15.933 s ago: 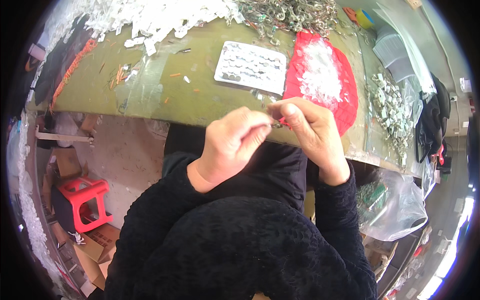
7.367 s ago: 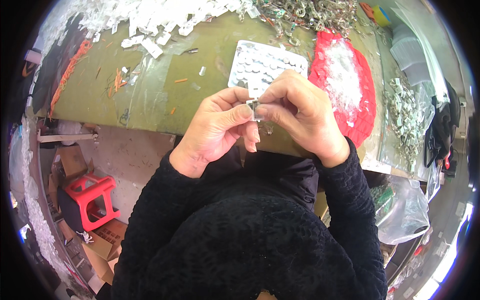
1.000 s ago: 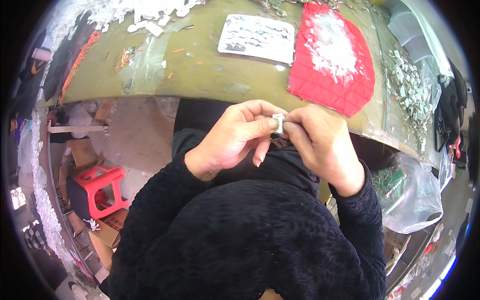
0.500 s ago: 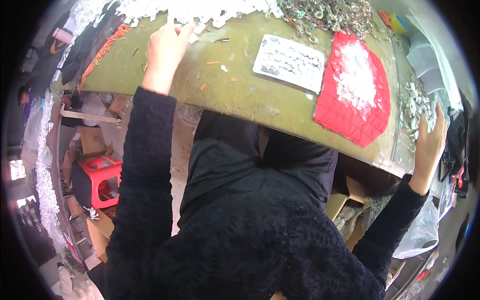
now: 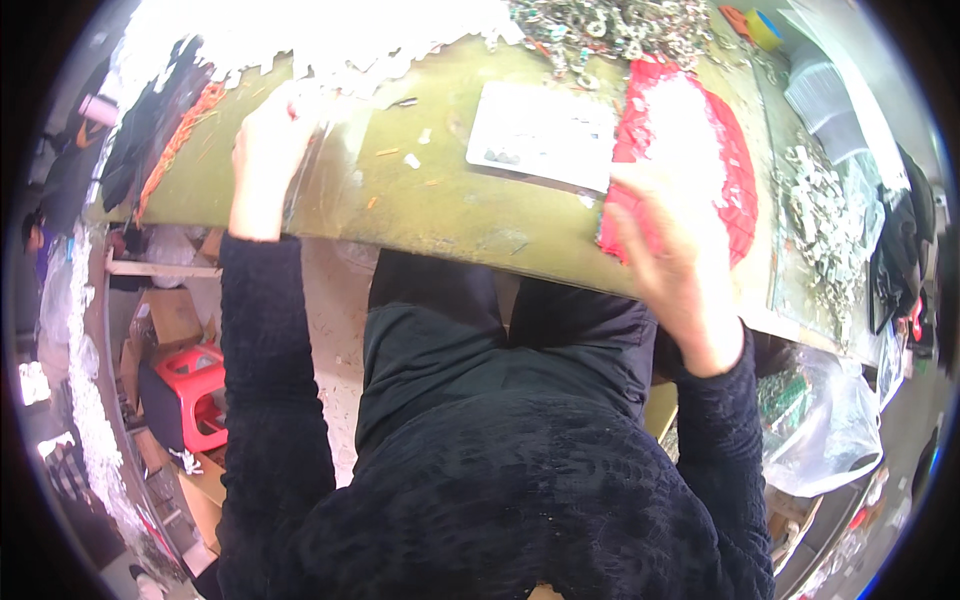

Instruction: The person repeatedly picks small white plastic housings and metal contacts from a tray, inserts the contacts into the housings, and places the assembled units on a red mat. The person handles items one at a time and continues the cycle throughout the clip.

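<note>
At the left of the table, my left hand (image 5: 268,145) is closed with its fingers curled, beside the near edge of a heap of small white pieces (image 5: 345,70). Glare hides what it holds, if anything. My right hand (image 5: 682,260) reaches over the near edge of the red quilted cloth (image 5: 738,170), fingers stretched and thumb apart, nothing visible in it. Bright white glare covers the small clear pieces (image 5: 680,115) on that cloth. Left of it lies a white rectangular tray (image 5: 540,130), its contents mostly washed out, with a few round grey pieces at its near left corner.
A tangled pile of metal-looking rings (image 5: 610,35) lies at the back. More small pale pieces (image 5: 825,220) are heaped at the right. Orange fringe (image 5: 180,150) runs along dark cloth at the left. Below the table are a red stool (image 5: 195,385) and a clear plastic bag (image 5: 825,430).
My right hand has come left from the pale heap at the right to the red cloth. My left hand has drawn back toward me and slightly left. The view has shifted and brightened.
</note>
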### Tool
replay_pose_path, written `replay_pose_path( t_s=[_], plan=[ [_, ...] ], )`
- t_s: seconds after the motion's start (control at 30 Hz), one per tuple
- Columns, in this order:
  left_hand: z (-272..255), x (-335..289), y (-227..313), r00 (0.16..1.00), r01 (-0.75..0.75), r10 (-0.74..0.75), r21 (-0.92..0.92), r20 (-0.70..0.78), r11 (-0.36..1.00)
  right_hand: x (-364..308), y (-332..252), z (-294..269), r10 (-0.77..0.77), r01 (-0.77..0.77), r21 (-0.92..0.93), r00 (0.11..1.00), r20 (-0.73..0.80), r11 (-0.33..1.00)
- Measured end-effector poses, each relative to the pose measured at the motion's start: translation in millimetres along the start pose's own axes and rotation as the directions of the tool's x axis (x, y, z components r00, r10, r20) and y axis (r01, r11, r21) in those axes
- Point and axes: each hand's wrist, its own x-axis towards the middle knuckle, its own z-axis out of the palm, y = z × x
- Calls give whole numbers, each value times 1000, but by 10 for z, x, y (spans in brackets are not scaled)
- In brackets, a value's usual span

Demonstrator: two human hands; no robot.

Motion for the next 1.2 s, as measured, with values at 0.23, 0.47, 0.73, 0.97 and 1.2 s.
replay_pose_path(
  t_s=[0.23, 0.47, 0.73, 0.97, 1.2],
  plan=[
    [-249, -838, 1021, 763, -563, 626, -307, 163, 767, 117, -287, 317, -139, 131, 352, 990, -4, 927],
    [-33, -1019, 1167, 734, 383, 515, -896, 443, 225, 179, -271, 155, -111, 75, 477, 993, 49, 876],
    [412, -1146, 1001, 870, 466, 346, -816, 352, -342, 518, -20, 169, -76, 44, 393, 995, 66, 918],
    [525, -1093, 818, 888, 344, 366, -930, 277, -131, 1208, 1102, 749, 255, -240, -89, 936, 243, 967],
    [496, -1105, 824, 901, 362, 356, -881, 247, -305, 1242, 1219, 420, 298, -314, 8, 910, 289, 950]
  ],
)
